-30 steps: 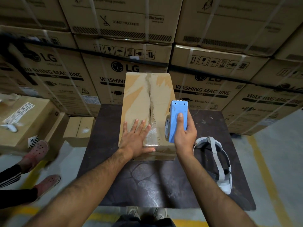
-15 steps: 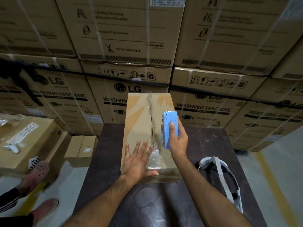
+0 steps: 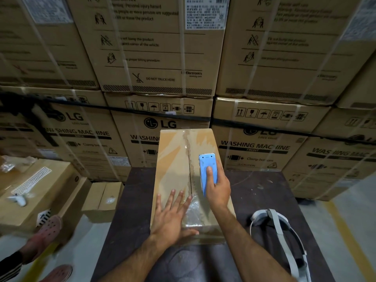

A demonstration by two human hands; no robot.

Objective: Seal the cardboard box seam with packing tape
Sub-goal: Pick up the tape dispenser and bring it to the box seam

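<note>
A long cardboard box [image 3: 175, 165] lies on a dark table [image 3: 130, 231], its centre seam [image 3: 190, 159] running away from me. My left hand [image 3: 173, 218] presses flat on the box's near left flap, fingers spread. My right hand [image 3: 216, 188] grips a blue tape dispenser [image 3: 208, 169] held just right of the seam, over the box's middle. Clear tape [image 3: 193, 210] lies crinkled over the seam's near end, between my hands.
A white and grey headset [image 3: 282, 231] lies on the table at right. Stacked washing machine cartons [image 3: 158, 58] form a wall behind. Smaller boxes [image 3: 103, 198] stand at left, and another person's feet in pink clogs [image 3: 50, 226] are at lower left.
My right hand has carried the dispenser forward along the seam, away from me. My left hand has stayed flat on the near flap. My head has tilted upward.
</note>
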